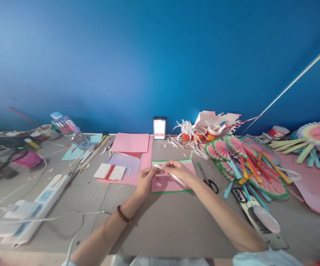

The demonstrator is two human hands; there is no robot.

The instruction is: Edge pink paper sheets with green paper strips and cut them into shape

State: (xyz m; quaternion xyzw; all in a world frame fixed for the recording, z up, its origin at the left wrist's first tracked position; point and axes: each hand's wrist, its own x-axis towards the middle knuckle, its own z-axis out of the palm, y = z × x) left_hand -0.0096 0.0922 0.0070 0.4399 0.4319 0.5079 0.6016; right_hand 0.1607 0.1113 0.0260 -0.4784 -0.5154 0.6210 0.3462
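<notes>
Both my hands meet over a pink sheet of paper (165,187) with green bands along its far and near edges. Pinched in the fingers of my left hand (146,178) is one end of a narrow white strip (178,180), which looks like tape or paper. My right hand (179,172) grips the same strip close by, and its tail runs under the palm towards the wrist. The fingertips nearly touch and partly hide the strip. Black-handled scissors (211,186) lie just right of the sheet.
To the left are pink sheets (130,143), a white card wound with red string (110,172), a power strip (41,203) and a tilted bottle (70,127). Rightward lie folded paper fans (240,147), a phone (273,236) and a mouse (266,218). A small screen (159,129) stands against the wall.
</notes>
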